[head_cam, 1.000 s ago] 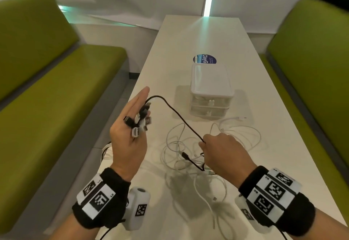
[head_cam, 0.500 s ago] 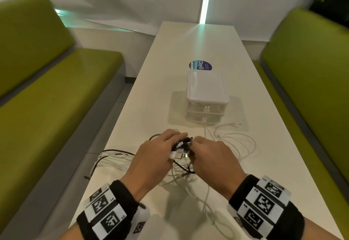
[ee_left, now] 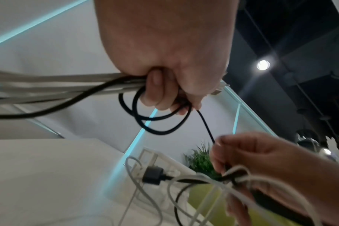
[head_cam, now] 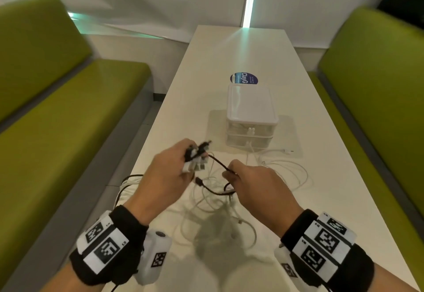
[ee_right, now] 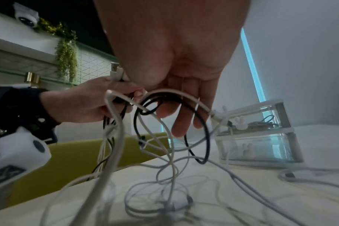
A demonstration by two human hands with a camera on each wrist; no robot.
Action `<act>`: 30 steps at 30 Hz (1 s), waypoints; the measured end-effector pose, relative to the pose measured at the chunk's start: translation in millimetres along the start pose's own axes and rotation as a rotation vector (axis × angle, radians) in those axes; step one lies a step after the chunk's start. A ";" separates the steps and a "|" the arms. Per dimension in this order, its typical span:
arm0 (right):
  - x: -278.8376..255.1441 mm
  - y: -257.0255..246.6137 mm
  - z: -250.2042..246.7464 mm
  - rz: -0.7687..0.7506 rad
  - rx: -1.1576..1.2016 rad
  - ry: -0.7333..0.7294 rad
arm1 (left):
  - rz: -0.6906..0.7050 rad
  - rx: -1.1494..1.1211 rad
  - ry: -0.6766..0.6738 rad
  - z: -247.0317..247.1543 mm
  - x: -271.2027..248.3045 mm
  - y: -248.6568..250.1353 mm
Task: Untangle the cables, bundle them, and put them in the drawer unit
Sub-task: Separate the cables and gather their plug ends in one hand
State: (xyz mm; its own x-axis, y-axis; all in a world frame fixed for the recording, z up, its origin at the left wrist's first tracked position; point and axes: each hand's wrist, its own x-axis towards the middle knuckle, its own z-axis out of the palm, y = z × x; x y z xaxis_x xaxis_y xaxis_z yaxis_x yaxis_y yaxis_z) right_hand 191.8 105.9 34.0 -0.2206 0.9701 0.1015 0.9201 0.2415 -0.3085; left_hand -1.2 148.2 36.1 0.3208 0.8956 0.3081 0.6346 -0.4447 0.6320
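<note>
My left hand (head_cam: 171,172) is raised over the table and grips a bunch of black and white cable ends (head_cam: 196,155); their plugs stick out past the fingers. In the left wrist view its fingers (ee_left: 155,90) curl round several white cables and a black one. A thin black cable (head_cam: 218,164) runs from that bunch to my right hand (head_cam: 252,183), which pinches it. A black plug (head_cam: 200,181) hangs between the hands. A tangle of white cables (head_cam: 220,206) lies on the table beneath. The clear drawer unit (head_cam: 251,117) stands just beyond, drawers pushed in.
The long white table (head_cam: 241,52) runs away from me between two green benches (head_cam: 57,117) (head_cam: 378,89). A round blue sticker (head_cam: 244,78) lies behind the drawer unit. More white cable loops (head_cam: 291,172) lie right of my hands, and some cables (head_cam: 128,181) hang off the left edge.
The hands, close together half a second ago, have drawn apart and risen a little. The black cable now spans between them. One second ago the left hand was raised with its palm up.
</note>
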 end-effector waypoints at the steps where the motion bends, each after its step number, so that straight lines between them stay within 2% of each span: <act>1: -0.6 0.0 -0.9 0.001 -0.013 -0.015 | -0.031 -0.019 0.047 -2.4 1.6 -3.4; 7: -2.9 -7.8 -0.8 0.019 -0.015 -0.084 | -0.116 -0.219 0.183 -5.5 -5.8 8.8; 12: -10.0 4.6 11.4 0.132 0.066 -0.211 | -0.264 -0.575 0.457 -29.8 6.6 -13.1; 15: -11.1 8.8 16.7 0.142 0.117 -0.155 | -0.335 -0.458 0.444 -36.0 13.3 -25.1; 17: -11.5 7.3 17.5 0.134 0.109 -0.113 | -0.342 -0.220 0.429 -31.6 14.1 -29.7; 19: -11.9 4.7 17.0 0.132 0.079 -0.095 | -0.303 -0.020 0.413 -25.0 9.2 -30.4; 21: -11.3 4.0 16.6 0.146 0.063 -0.089 | -0.222 0.049 0.390 -17.5 0.8 -26.0; 25: -8.6 6.1 17.1 0.154 -0.033 -0.128 | 0.023 0.261 0.368 -8.3 -6.9 -12.6; 28: -9.0 0.9 12.6 0.128 -0.119 -0.160 | 0.134 0.287 0.297 -7.5 -6.9 -5.8; 30: -9.5 -5.4 8.2 0.090 -0.133 -0.146 | 0.226 0.223 0.164 0.0 -9.6 -5.4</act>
State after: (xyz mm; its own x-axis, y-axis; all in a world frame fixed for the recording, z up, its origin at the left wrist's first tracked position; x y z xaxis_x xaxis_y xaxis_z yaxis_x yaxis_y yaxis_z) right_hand 186.3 95.6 27.0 -0.1712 0.9833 -0.0623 0.9706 0.1575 -0.1820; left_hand -7.7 142.0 29.7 0.3648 0.7554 0.5443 0.7043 -0.6063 0.3694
